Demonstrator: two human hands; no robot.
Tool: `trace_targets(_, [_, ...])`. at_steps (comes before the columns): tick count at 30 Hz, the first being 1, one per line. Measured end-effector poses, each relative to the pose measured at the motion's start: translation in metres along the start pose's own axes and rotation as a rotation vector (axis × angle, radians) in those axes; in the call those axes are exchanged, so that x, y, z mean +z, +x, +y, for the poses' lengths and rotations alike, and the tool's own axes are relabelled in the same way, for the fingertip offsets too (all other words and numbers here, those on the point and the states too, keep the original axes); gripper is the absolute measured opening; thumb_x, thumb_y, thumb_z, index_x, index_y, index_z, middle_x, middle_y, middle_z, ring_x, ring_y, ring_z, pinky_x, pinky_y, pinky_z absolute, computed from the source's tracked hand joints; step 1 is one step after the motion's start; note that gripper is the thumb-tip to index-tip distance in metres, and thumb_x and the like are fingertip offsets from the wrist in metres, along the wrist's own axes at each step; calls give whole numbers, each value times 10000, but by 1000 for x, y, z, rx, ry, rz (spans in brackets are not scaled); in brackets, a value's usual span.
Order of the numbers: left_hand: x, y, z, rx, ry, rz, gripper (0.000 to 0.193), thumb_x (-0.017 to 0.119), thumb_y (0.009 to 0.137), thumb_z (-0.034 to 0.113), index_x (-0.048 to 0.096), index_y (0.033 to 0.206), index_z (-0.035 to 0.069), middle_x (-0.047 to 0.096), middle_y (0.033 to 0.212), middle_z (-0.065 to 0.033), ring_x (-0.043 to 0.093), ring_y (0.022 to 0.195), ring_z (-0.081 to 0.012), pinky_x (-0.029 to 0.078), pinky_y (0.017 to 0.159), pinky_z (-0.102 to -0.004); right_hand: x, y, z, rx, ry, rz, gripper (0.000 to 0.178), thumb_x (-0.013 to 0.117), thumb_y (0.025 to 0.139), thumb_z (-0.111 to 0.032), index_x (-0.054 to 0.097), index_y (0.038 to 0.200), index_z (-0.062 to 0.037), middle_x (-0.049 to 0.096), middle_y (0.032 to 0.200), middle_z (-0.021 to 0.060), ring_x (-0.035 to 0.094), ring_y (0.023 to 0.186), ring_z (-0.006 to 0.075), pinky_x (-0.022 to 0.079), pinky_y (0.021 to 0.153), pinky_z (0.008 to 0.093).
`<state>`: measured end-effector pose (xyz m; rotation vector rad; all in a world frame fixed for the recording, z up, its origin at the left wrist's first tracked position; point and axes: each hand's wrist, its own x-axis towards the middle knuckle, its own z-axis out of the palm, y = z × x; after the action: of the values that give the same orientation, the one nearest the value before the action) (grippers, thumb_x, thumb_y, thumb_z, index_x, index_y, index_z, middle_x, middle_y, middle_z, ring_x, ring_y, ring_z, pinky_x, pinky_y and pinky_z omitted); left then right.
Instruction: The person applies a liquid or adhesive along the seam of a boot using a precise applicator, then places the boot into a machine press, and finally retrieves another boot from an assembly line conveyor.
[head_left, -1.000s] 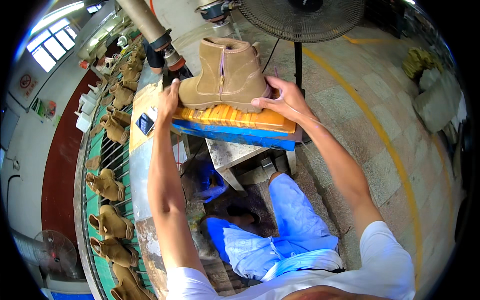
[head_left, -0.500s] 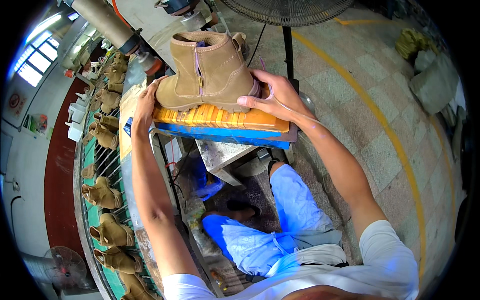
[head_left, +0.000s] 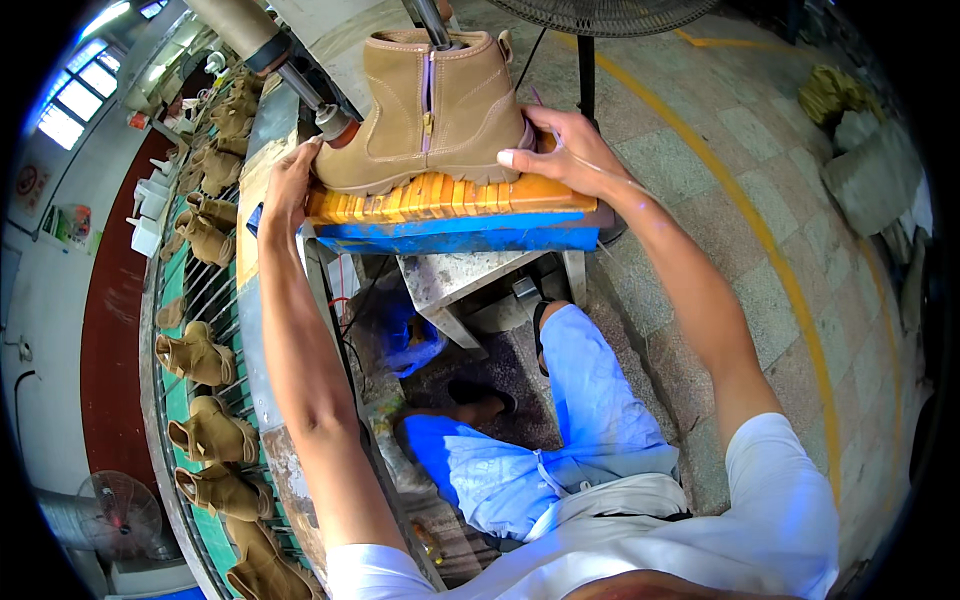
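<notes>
A tan ankle boot (head_left: 395,125) with a side zipper stands upright, toe to the left, on a ridged yellow pad (head_left: 420,198) above a blue layer (head_left: 450,235). My left hand (head_left: 288,182) is closed about the toe end, its fingertips at the toe's edge. At the heel, my right hand (head_left: 568,152) grips the boot, thumb near the sole and fingers partly hidden behind it. A press head with a reddish tip (head_left: 338,128) rests against the toe. Down into the boot's opening runs a metal rod (head_left: 432,22); its lower end is hidden inside.
On my left, a green conveyor rack (head_left: 205,400) carries several similar boots (head_left: 212,430). A large black fan (head_left: 605,10) stands at the far side. Below the pad are a metal stand (head_left: 465,285) and a blue plastic bag (head_left: 410,345). Grey sacks (head_left: 868,165) lie at the right.
The press head has come down onto the toe, and a metal rod has entered the boot's opening. In the picture, boot and right hand sit slightly farther up and right; both hands keep their hold.
</notes>
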<state>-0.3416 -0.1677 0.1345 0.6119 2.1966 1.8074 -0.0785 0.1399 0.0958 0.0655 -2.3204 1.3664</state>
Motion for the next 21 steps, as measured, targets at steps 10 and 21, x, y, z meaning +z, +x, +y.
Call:
trace_targets(10, [60, -140, 0, 168, 448, 393, 420, 573, 1068, 343, 664, 1158, -57, 687, 981, -109, 616, 930, -182, 486, 871, -345, -21, -71, 8, -163, -316, 371, 499, 483, 1067, -345, 590, 1450, -43, 622, 1039, 77, 616, 1000, 212, 498, 939, 350])
trace_targets(21, [232, -268, -45, 1078, 842, 360, 404, 663, 846, 254, 700, 1220, 104, 666, 1348, -130, 588, 1202, -296, 420, 1046, -426, -15, -142, -105, -668, -556, 152, 320, 482, 963, -111, 740, 1105, 15, 647, 810, 93, 553, 645, 182, 472, 621, 313])
